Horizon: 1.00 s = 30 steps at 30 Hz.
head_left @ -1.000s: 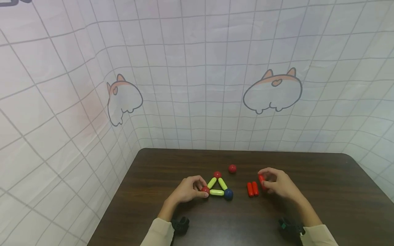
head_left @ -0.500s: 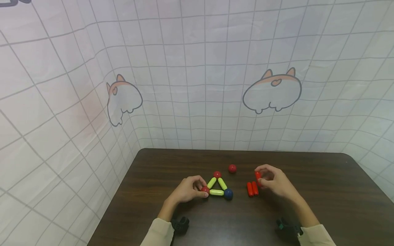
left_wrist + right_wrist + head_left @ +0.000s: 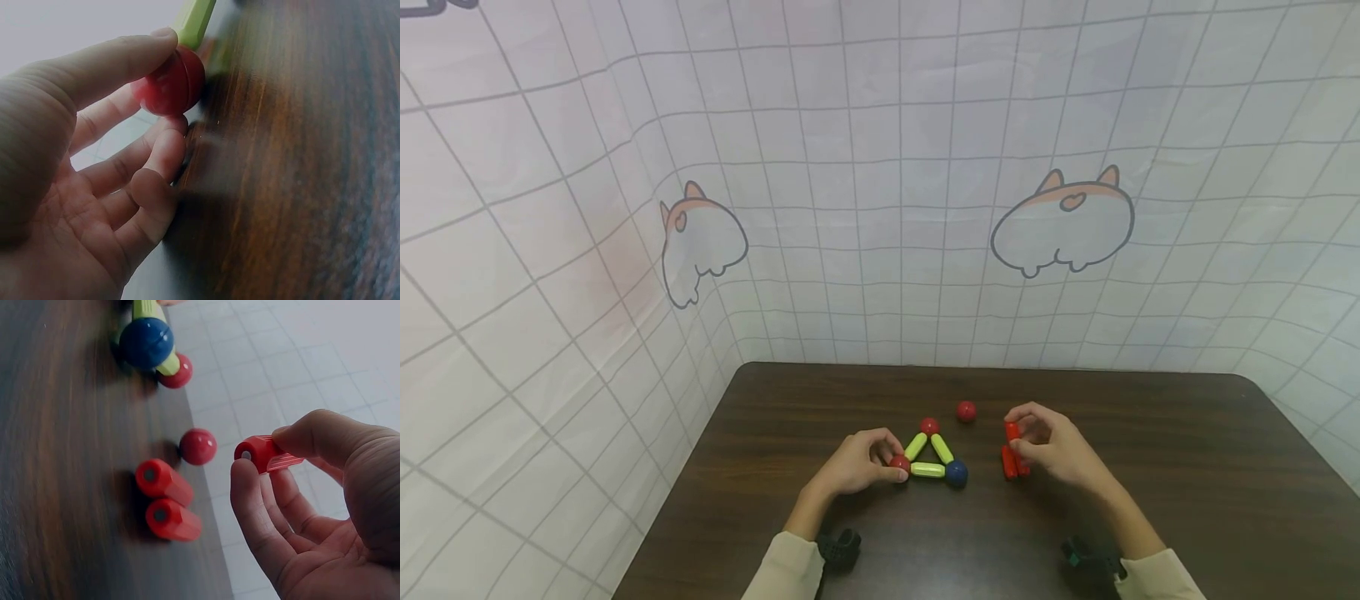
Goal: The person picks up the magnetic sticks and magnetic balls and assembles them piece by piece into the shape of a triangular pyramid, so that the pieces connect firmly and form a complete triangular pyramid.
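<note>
A triangle of yellow-green magnetic rods (image 3: 928,470) lies on the table, with a ball at each corner. My left hand (image 3: 859,463) pinches the red ball (image 3: 172,82) at its near left corner between thumb and fingers. The other corners carry a dark blue ball (image 3: 957,473) and a second red ball (image 3: 929,426). My right hand (image 3: 1054,443) pinches a red magnetic rod (image 3: 265,454), a round metal tip showing at its end. In the right wrist view the rod is raised off the table. Two more red rods (image 3: 169,500) lie side by side below it.
A loose red ball (image 3: 966,411) sits behind the triangle, toward the right. The dark wooden table (image 3: 1210,467) ends at a white grid-patterned curtain (image 3: 880,250). Each wrist wears a black strap device (image 3: 841,550).
My right hand has moved left with the red rod, from right of the two lying rods to over them. The left hand and the triangle have stayed put.
</note>
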Tool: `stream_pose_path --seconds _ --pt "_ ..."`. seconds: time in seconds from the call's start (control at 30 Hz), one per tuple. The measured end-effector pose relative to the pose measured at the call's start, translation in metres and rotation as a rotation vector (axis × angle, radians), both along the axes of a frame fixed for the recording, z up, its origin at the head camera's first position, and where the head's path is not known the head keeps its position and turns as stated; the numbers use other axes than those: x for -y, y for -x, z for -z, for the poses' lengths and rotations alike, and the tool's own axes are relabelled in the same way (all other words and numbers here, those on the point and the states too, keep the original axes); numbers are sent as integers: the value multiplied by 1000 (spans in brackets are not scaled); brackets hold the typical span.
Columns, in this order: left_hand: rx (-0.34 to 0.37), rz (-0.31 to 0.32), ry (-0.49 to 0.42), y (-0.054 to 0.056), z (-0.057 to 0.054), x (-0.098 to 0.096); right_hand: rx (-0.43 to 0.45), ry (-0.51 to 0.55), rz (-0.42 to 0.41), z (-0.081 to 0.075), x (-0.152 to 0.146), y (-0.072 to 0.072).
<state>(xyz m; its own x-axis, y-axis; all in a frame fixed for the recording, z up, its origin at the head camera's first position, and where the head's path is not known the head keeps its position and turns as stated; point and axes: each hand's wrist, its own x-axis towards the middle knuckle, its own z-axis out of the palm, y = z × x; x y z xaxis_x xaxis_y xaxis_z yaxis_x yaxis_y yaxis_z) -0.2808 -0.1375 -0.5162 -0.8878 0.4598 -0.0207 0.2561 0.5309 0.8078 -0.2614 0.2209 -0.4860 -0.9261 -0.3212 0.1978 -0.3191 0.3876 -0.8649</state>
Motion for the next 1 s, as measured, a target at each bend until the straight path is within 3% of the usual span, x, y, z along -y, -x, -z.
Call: stream_pose_path --seconds 0.37,1.0 --pt "3 4 -10 -1 0 -1 -28 -56 -6 2 22 -3" --pt "-12 -2 -4 0 2 -1 -64 8 -57 9 64 -9"
